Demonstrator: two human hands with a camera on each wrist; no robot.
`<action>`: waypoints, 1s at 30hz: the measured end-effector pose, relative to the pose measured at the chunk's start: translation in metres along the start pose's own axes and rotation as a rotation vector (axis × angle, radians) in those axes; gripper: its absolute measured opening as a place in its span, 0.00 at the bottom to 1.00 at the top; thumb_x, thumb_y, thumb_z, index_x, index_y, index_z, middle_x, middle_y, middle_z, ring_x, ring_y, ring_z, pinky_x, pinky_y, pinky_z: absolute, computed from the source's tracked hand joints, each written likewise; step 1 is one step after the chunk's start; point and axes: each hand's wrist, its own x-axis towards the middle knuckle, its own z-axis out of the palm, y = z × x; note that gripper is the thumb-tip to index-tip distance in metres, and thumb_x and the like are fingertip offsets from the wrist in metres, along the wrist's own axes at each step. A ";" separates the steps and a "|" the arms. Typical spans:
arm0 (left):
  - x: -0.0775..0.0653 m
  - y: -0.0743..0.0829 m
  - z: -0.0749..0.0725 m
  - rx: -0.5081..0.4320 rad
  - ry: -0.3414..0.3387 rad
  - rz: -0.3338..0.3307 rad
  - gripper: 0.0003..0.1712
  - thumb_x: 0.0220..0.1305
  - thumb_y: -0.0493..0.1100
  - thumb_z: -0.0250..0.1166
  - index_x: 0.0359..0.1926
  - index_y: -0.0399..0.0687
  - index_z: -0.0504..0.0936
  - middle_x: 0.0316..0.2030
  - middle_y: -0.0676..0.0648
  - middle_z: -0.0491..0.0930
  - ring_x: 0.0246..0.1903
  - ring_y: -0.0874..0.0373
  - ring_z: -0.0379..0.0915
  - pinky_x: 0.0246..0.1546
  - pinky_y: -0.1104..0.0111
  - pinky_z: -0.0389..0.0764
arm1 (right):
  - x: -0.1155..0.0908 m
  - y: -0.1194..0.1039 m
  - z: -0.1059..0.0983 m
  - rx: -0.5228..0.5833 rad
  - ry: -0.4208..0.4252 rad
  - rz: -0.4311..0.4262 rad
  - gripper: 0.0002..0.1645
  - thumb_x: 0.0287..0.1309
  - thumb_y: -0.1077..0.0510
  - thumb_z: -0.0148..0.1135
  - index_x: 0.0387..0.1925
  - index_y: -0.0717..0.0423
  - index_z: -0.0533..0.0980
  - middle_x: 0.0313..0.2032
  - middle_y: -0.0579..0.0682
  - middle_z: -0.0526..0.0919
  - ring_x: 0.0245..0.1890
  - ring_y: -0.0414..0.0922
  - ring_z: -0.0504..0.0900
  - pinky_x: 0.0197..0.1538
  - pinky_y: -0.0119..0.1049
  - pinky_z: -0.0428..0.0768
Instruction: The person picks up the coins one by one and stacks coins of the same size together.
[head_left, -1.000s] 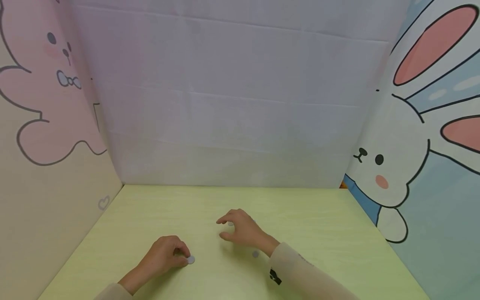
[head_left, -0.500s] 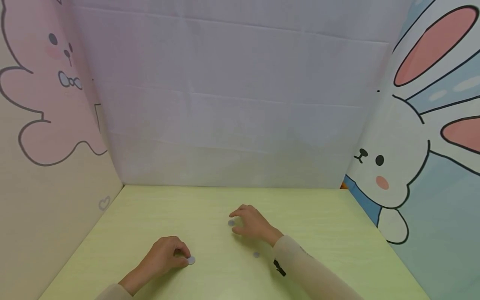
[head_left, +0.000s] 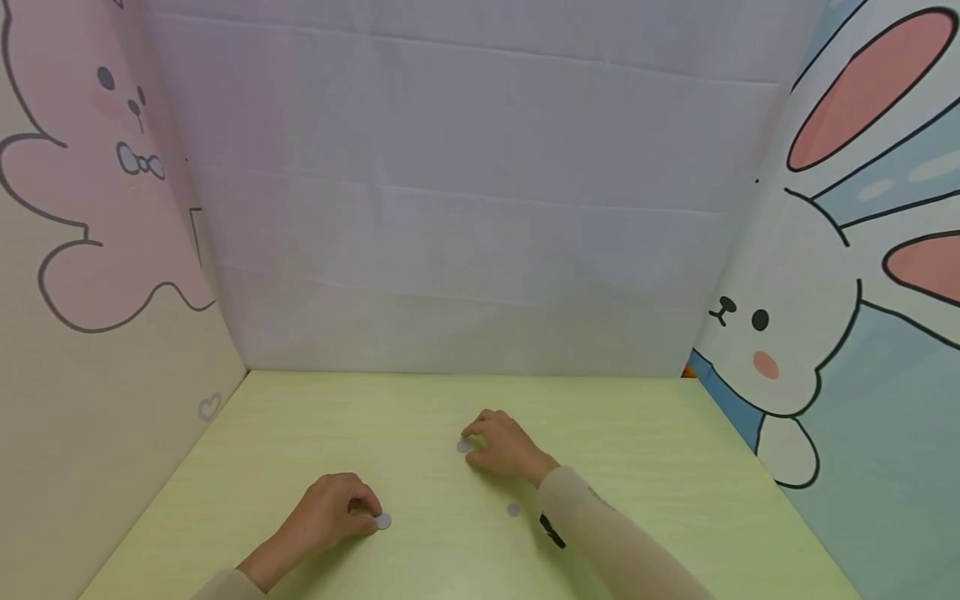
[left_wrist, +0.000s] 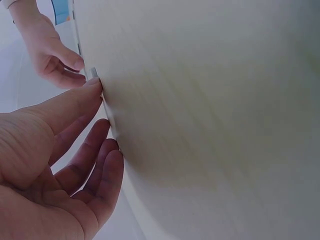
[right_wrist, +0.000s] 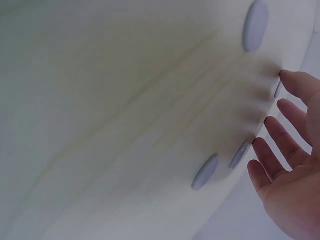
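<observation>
My left hand (head_left: 330,510) pinches a small, flat grey disc (head_left: 384,521) between thumb and index finger at the table's near middle. In the left wrist view only the edge of this disc (left_wrist: 94,72) shows past the thumb. Farther back, my right hand (head_left: 504,446) has its thumb and index finger on either side of a second grey disc (head_left: 463,447), with the fingertips right at its edges. From the right wrist, that disc (right_wrist: 277,89) appears in the gap between the two tips, and the other fingers are loosely spread.
Another grey disc (head_left: 513,510) lies on the pale green table (head_left: 600,417) beside the right sleeve. Two more, a darker disc (right_wrist: 239,155) and a disc (right_wrist: 205,172) next to it, show by the right fingers. A white sheet (head_left: 465,208) stands behind.
My right hand has shifted right and slightly back, and its thumb and index finger have drawn a little closer about the far disc. My left hand stays put with its disc.
</observation>
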 end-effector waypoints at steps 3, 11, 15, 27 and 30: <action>0.000 0.000 0.000 0.001 -0.002 -0.008 0.11 0.52 0.44 0.85 0.30 0.63 0.90 0.32 0.64 0.82 0.35 0.65 0.73 0.38 0.69 0.76 | 0.001 0.001 0.002 -0.022 0.001 0.000 0.16 0.66 0.54 0.72 0.54 0.52 0.87 0.55 0.51 0.84 0.57 0.54 0.79 0.62 0.52 0.78; 0.000 0.000 0.001 0.002 0.004 -0.011 0.10 0.52 0.45 0.85 0.30 0.63 0.90 0.32 0.64 0.82 0.34 0.65 0.71 0.37 0.70 0.74 | 0.001 -0.001 0.003 -0.017 0.002 -0.003 0.12 0.68 0.54 0.73 0.50 0.51 0.89 0.53 0.50 0.85 0.55 0.52 0.79 0.61 0.51 0.79; 0.000 -0.001 0.001 0.002 0.004 0.000 0.10 0.52 0.46 0.85 0.30 0.63 0.90 0.32 0.64 0.82 0.33 0.65 0.70 0.36 0.70 0.74 | 0.000 -0.001 0.004 -0.025 0.008 -0.016 0.10 0.68 0.54 0.73 0.48 0.50 0.90 0.51 0.48 0.85 0.53 0.50 0.80 0.60 0.48 0.80; 0.000 -0.002 0.000 0.006 -0.003 -0.017 0.11 0.52 0.44 0.85 0.30 0.63 0.90 0.32 0.63 0.82 0.33 0.63 0.70 0.35 0.70 0.73 | 0.000 -0.004 0.005 -0.012 -0.004 -0.035 0.09 0.69 0.51 0.73 0.46 0.48 0.91 0.50 0.47 0.86 0.52 0.48 0.80 0.58 0.45 0.81; 0.001 -0.002 0.000 0.013 0.000 -0.023 0.11 0.52 0.44 0.85 0.30 0.63 0.90 0.32 0.63 0.81 0.33 0.64 0.71 0.36 0.70 0.73 | -0.001 -0.007 0.005 -0.016 -0.014 -0.039 0.08 0.69 0.51 0.73 0.45 0.47 0.91 0.49 0.46 0.86 0.52 0.48 0.80 0.58 0.45 0.81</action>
